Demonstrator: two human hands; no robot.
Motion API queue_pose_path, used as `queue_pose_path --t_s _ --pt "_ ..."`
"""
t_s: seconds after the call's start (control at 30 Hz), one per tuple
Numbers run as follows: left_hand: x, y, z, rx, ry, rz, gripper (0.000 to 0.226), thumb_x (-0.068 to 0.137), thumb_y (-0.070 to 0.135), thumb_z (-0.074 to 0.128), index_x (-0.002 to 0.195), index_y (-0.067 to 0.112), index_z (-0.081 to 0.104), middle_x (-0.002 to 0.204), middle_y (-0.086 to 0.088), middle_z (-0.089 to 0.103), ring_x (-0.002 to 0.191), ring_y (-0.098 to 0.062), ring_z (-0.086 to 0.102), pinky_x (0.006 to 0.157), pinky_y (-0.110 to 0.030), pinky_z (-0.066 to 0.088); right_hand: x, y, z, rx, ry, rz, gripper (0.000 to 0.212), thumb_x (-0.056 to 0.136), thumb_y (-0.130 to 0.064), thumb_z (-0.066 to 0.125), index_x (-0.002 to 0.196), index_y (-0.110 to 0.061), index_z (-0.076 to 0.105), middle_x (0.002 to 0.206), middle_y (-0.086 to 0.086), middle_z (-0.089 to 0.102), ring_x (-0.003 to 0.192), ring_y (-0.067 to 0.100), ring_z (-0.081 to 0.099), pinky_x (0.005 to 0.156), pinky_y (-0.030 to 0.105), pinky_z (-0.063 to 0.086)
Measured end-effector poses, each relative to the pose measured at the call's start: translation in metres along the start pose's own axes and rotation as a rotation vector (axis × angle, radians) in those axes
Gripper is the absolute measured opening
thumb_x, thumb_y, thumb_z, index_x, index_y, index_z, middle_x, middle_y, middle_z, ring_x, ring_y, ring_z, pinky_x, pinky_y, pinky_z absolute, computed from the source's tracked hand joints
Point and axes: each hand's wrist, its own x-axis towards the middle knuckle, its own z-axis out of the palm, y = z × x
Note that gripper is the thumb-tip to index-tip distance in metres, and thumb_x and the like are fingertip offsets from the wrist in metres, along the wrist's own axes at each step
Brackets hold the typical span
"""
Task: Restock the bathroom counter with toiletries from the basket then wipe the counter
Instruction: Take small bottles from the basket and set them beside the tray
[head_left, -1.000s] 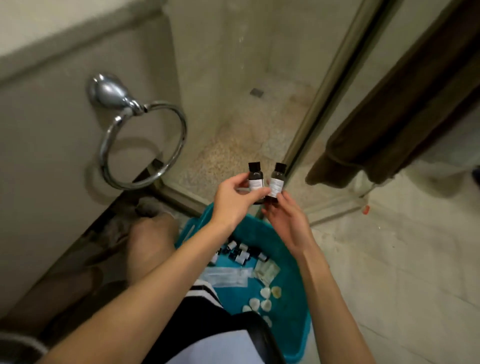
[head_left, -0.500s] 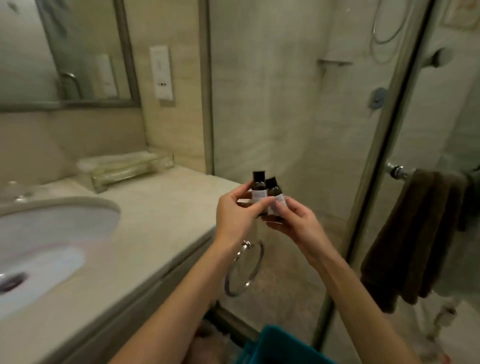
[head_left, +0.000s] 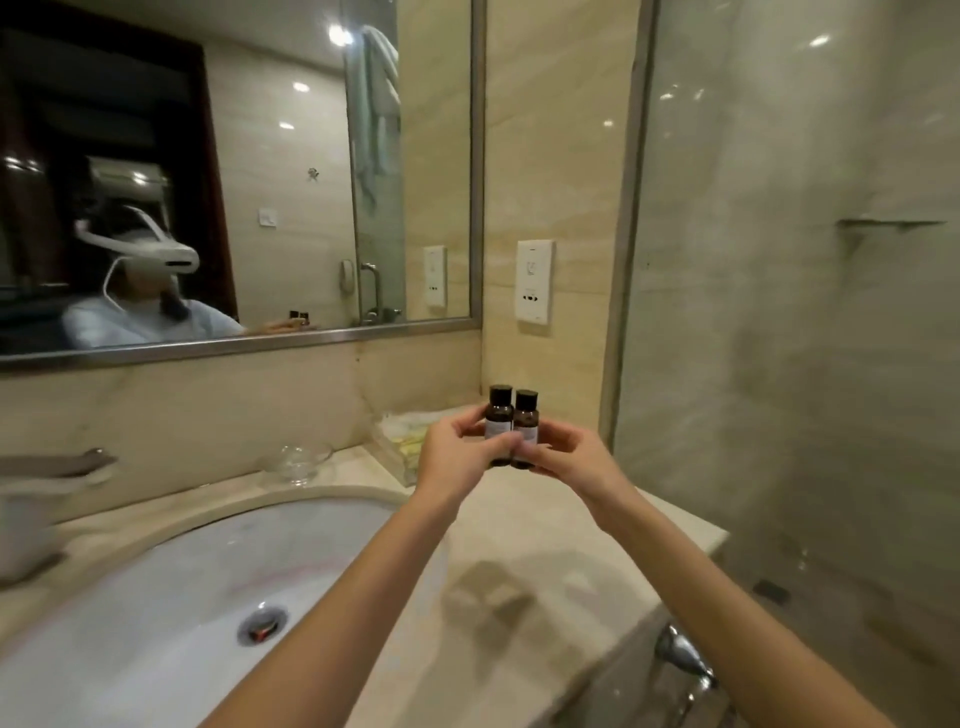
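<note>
Toiletry bottles — two small dark ones with black caps and pale labels — are what we are holding up over the worktop (head_left: 545, 561). The left bottle (head_left: 499, 422) and the right bottle (head_left: 525, 426) are standing upright, side by side and touching, raised clear of the stone surface at the back right corner of the vanity. We are pinching the left bottle with our left hand (head_left: 460, 457), fingers curled round its left side and thumb across the front. Our right hand (head_left: 569, 457) is gripping the right bottle the same way from the other side, and the fingertips of the two hands are meeting low in front of the bottles.

Below and to the left, the white sink (head_left: 156, 613) is lying set into the worktop, its drain (head_left: 261, 624) showing near the middle. A clear glass dish (head_left: 296, 460) is sitting behind the basin rim, and a clear tray (head_left: 402, 441) holding pale packets is resting against the back wall, partly hidden behind our left hand. On the wall above we are seeing the mirror (head_left: 260, 171) — our hands and the bottles are showing in it, small and blurred — and a white socket plate (head_left: 534, 282) beside its frame. A glass shower panel (head_left: 779, 312) is standing to the right of the worktop.
</note>
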Motion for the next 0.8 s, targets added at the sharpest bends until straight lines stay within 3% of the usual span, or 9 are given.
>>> queue_pose_path --t_s 0.1,0.27,0.37,0.47,0.57,0.67,0.8 --pt "0.041 -0.022 -0.014 0.049 -0.014 -0.061 0.036 0.077 -0.007 0.068 0.111 0.005 0.066 0.081 -0.004 0.069 0.057 0.0 0.064 0.056 -0.013 0.052 0.046 0.021 0.007 -0.015 -0.026 0.059 0.026 0.08 -0.009 0.072 0.1 -0.025 0.069 0.092 -0.006 0.074 0.085 0.01 0.07 0.076 0.023 0.054" --pt "0.13 -0.071 -0.025 0.056 0.036 -0.202 0.049 0.075 -0.003 0.073 0.121 0.008 0.061 0.088 -0.004 0.069 0.079 -0.017 0.064 0.079 -0.035 0.055 0.133 0.063 0.002 -0.061 -0.034 0.136 0.025 0.079 -0.003 0.071 0.09 -0.025 0.067 0.084 -0.008 0.071 0.076 0.008 0.068 0.077 0.024 0.056" --pt "0.188 -0.097 -0.037 0.112 0.147 -0.199 0.055 0.072 0.004 0.078 0.124 0.008 0.059 0.094 -0.003 0.067 0.082 -0.016 0.063 0.072 -0.026 0.052 0.199 0.083 -0.013 -0.092 0.018 0.113 0.023 0.079 -0.002 0.072 0.09 -0.021 0.066 0.083 -0.004 0.07 0.077 0.013 0.066 0.07 0.017 0.054" --pt "0.239 -0.121 -0.045 0.179 0.245 -0.174 0.054 0.073 0.009 0.079 0.123 0.011 0.061 0.106 -0.003 0.068 0.079 -0.011 0.061 0.063 -0.019 0.043 0.268 0.103 -0.023 -0.152 0.083 0.079 0.026 0.078 -0.006 0.074 0.1 -0.017 0.065 0.087 -0.005 0.067 0.087 0.015 0.064 0.079 0.022 0.048" --pt "0.273 -0.146 -0.045 0.214 0.277 -0.149 0.055 0.074 0.01 0.078 0.125 0.014 0.06 0.113 -0.003 0.067 0.089 -0.016 0.061 0.081 -0.029 0.048 0.322 0.124 -0.02 -0.15 0.121 0.048 0.03 0.08 -0.002 0.07 0.108 -0.01 0.063 0.086 -0.006 0.064 0.088 0.017 0.062 0.082 0.025 0.048" --pt "0.289 -0.161 -0.044 0.253 0.297 -0.09 0.051 0.075 0.013 0.077 0.124 0.017 0.061 0.102 0.0 0.067 0.09 -0.017 0.061 0.084 -0.031 0.05 0.354 0.146 -0.01 -0.168 0.133 0.037 0.034 0.082 0.001 0.066 0.116 -0.001 0.06 0.096 0.002 0.064 0.085 0.014 0.061 0.073 0.015 0.049" --pt "0.289 -0.164 -0.068 0.356 0.308 -0.04 0.048 0.075 0.019 0.078 0.121 0.022 0.063 0.095 0.006 0.064 0.086 -0.013 0.061 0.073 -0.026 0.045 0.372 0.169 -0.002 -0.202 0.122 0.048 0.038 0.081 -0.006 0.07 0.117 -0.003 0.06 0.107 0.01 0.066 0.1 0.023 0.063 0.092 0.034 0.049"
